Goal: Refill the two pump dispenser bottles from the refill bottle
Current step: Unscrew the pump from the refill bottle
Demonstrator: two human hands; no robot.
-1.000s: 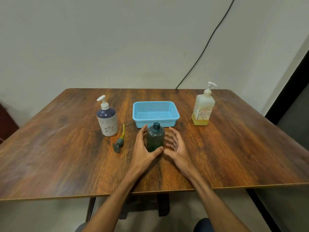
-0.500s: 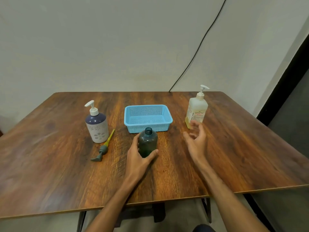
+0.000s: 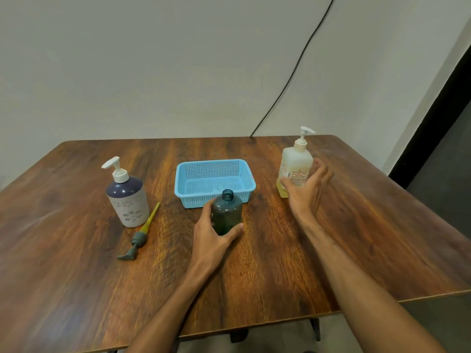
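Observation:
A dark green bottle (image 3: pixel 227 212) with its neck uncapped stands mid-table, and my left hand (image 3: pixel 211 238) wraps its lower left side, thumb in front. Its grey pump with a yellow tube (image 3: pixel 139 236) lies flat on the table to the left. Further left, a purple and white pump dispenser (image 3: pixel 127 202) stands upright. At the right stands a pale labelled pump bottle (image 3: pixel 295 161) with a little yellow liquid at its bottom. My right hand (image 3: pixel 305 192) is spread around its lower right side, thumb at the front and fingers apart, not clamped.
A light blue perforated basket (image 3: pixel 187 194) sits just behind the green bottle. The wooden table (image 3: pixel 280 263) backs onto a wall, down which a black cable (image 3: pixel 288 82) runs. The table's near edge is close to my forearms.
My right hand left the green bottle and travelled right and away to the pale pump bottle. My left hand stayed on the green bottle. The camera view shifted slightly.

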